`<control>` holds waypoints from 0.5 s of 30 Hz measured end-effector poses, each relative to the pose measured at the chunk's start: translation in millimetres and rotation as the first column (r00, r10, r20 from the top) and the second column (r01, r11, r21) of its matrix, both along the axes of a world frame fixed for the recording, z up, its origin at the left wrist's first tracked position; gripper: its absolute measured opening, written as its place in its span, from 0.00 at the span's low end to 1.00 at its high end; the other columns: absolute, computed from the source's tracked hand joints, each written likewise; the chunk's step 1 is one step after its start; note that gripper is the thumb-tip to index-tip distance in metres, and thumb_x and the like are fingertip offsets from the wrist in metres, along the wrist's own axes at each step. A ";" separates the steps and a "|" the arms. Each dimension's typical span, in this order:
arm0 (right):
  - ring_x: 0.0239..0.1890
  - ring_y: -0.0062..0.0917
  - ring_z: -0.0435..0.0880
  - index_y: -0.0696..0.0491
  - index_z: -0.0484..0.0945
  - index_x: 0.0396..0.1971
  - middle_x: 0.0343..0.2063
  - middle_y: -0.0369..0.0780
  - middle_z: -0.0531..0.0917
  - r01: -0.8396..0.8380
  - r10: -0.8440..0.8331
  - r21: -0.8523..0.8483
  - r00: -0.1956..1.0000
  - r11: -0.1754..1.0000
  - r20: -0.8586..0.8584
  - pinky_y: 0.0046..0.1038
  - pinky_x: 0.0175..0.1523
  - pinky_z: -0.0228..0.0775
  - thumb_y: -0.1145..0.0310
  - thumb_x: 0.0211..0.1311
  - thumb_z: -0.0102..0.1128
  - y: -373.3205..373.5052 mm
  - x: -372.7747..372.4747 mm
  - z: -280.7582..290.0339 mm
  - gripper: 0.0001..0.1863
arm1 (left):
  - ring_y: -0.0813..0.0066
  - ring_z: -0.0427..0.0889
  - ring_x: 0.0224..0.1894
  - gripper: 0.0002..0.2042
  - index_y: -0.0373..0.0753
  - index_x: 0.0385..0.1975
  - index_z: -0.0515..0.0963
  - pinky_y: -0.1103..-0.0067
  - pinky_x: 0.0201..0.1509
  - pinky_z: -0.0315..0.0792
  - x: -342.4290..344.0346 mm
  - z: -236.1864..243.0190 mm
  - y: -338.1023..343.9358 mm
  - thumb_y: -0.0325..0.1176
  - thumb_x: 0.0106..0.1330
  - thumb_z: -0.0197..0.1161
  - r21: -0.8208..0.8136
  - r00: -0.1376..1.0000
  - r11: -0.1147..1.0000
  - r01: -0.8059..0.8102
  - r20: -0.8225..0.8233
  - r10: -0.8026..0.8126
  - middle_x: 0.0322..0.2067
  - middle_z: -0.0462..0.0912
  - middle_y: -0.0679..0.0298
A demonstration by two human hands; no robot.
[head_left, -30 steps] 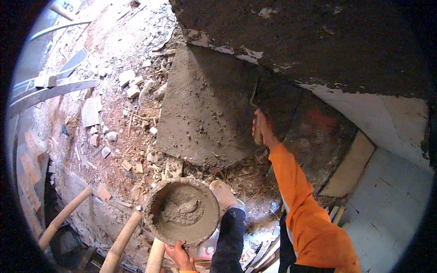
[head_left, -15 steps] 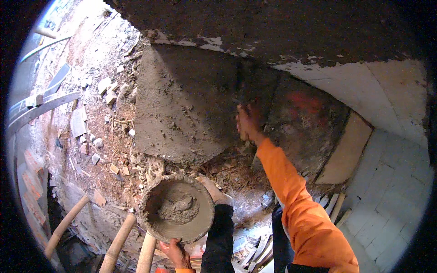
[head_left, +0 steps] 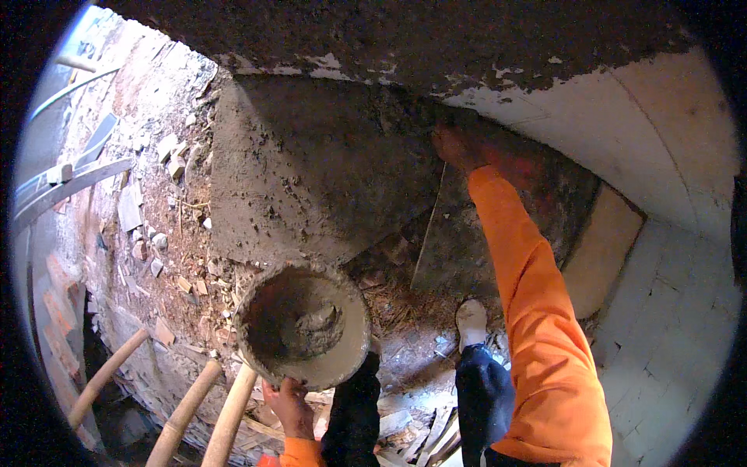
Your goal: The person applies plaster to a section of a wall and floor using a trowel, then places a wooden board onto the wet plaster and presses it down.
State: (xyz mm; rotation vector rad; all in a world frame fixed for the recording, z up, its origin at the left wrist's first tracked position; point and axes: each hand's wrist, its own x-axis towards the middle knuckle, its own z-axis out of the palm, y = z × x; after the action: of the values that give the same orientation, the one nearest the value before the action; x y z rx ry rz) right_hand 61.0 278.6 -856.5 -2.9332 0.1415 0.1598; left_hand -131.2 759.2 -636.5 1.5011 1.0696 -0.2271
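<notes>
My left hand (head_left: 289,406) grips the near rim of a round, mortar-caked bowl (head_left: 355,321), thumb over the edge. Wet grey mortar (head_left: 313,330) lies heaped in its bottom. My right arm, in an orange sleeve, reaches far forward into shadow. At its end my right hand (head_left: 459,149) is closed, low by the base of the wall; what it holds is too dark to make out. Below and left of that hand spreads a layer of grey mortar (head_left: 280,175), smooth in places, with crumbs along its left part. A darker slab (head_left: 498,226) lies at the hand's right.
A rough dark wall (head_left: 436,47) overhangs the far side, with a pale block wall (head_left: 669,311) at the right. Rubble (head_left: 159,241) covers the ground at left. Bamboo poles (head_left: 183,416) stand at the lower left. My shoe (head_left: 471,321) is beside loose wood strips (head_left: 436,436).
My right hand has moved right and farther away, toward the foot of the wall. The bowl stays in my left hand, tilted a little differently. My right shoe has come into view.
</notes>
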 end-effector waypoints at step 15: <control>0.35 0.38 0.77 0.53 0.71 0.41 0.31 0.45 0.76 -0.075 0.062 0.080 0.986 0.994 0.155 0.41 0.38 0.72 0.64 0.56 0.51 103.2 -138.9 153.8 0.14 | 0.78 0.73 0.21 0.11 0.42 0.35 0.67 0.83 0.17 0.66 60.7 -45.0 -77.0 0.20 0.54 0.55 -0.065 0.994 0.992 0.106 -0.007 -0.107 0.24 0.73 0.66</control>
State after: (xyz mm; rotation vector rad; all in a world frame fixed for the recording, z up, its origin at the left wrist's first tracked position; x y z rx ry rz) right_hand -77.9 381.8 -702.7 -2.8523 0.0098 -0.0474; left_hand -70.5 682.2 -681.5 1.5022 0.9820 -0.3411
